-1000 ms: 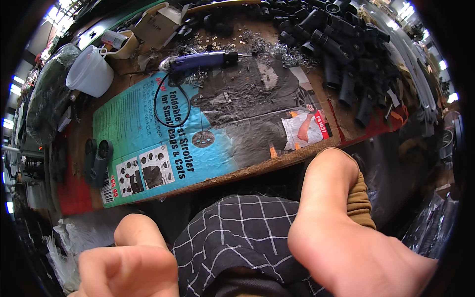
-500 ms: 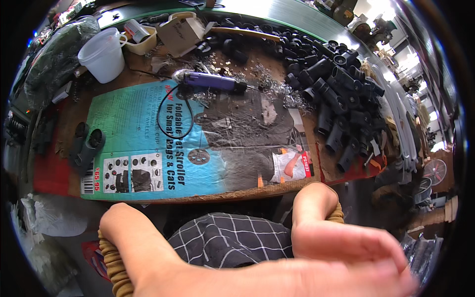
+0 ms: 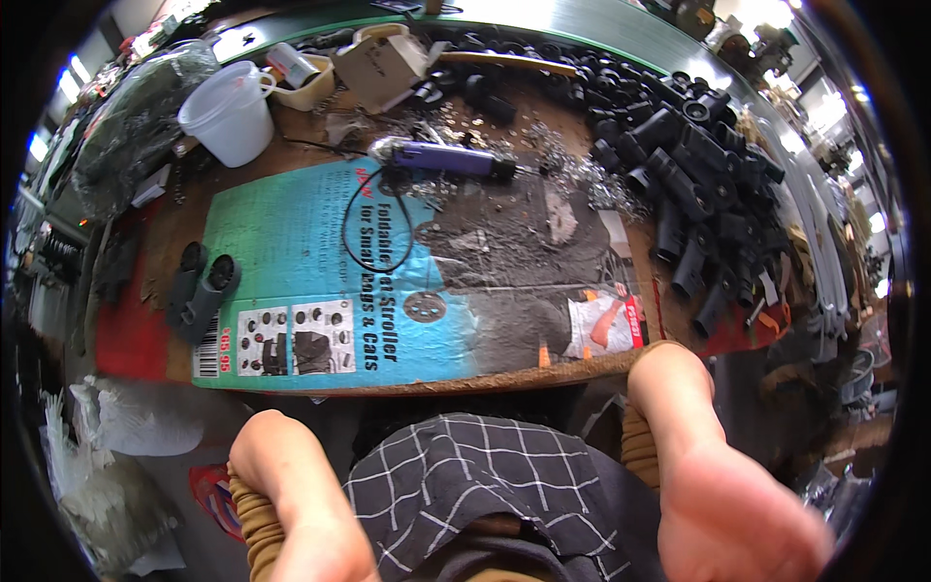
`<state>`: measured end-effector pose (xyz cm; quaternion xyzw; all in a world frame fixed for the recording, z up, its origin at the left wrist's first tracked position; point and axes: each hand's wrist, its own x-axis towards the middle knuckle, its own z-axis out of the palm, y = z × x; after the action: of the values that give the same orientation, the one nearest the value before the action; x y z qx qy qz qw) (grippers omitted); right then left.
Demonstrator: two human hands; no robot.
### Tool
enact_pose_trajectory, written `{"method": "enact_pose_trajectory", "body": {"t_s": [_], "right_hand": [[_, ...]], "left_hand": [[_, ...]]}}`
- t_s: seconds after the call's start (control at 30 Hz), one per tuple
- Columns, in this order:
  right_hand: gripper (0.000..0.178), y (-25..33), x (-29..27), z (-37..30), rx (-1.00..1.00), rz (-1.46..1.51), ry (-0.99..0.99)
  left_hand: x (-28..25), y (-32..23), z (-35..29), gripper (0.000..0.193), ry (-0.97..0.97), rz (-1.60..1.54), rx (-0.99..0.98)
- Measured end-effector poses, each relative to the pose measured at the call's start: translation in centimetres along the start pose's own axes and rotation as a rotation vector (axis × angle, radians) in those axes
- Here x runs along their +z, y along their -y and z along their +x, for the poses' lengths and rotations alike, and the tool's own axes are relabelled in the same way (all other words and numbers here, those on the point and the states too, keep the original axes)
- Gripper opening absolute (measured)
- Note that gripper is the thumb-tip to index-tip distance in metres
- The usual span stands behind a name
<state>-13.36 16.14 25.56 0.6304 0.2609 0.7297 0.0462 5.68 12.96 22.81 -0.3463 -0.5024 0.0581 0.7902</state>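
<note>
Both my arms are bent back toward me, off the near edge of the workbench. My left hand (image 3: 325, 558) is cut off by the lower edge of the picture, so its fingers do not show. At lower right, my right hand (image 3: 742, 519) is raised close to the camera, slightly blurred, its fingers out of sight. Neither hand touches anything on the bench. A purple electric screwdriver (image 3: 444, 158) with a black cord lies on a printed cardboard sheet (image 3: 291, 228). Two black plastic fittings (image 3: 206, 301) rest on the sheet's left end.
Black plastic fittings (image 3: 693, 165) are heaped along the right and back. Small metal hardware (image 3: 582, 175) is scattered beside the screwdriver. A white bucket (image 3: 233, 121), a small tub (image 3: 315, 87) and a cardboard box (image 3: 381, 70) stand at back left. Plastic bags (image 3: 145, 417) hang at lower left.
My hands, together in front of my lap half a second ago, have come apart and drawn back toward the lower edge. The view has shifted a little, moving the bench rightward in the picture.
</note>
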Motion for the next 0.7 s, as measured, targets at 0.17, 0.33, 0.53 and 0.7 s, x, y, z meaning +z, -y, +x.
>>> {"method": "enact_pose_trajectory", "body": {"t_s": [0.17,0.33,0.53,0.7], "right_hand": [[0.04,0.1,1.3,-4.4,-0.47,-0.267,0.187],[0.03,-1.0,-2.7,-11.9,-0.054,-0.328,0.373],[0.038,-0.2,-4.1,-11.7,0.538,-0.577,0.504],[0.031,-3.4,-1.4,-10.5,0.193,-0.676,0.663]], "left_hand": [[-2.1,-1.3,-3.9,0.035,0.273,-0.004,0.161],[-10.6,-3.9,-4.8,0.012,1.011,0.661,-0.432],[-28.8,-6.0,-6.8,0.046,1.242,1.53,-1.461],[-35.5,-5.9,-7.9,0.061,1.538,1.736,-1.727]]}}
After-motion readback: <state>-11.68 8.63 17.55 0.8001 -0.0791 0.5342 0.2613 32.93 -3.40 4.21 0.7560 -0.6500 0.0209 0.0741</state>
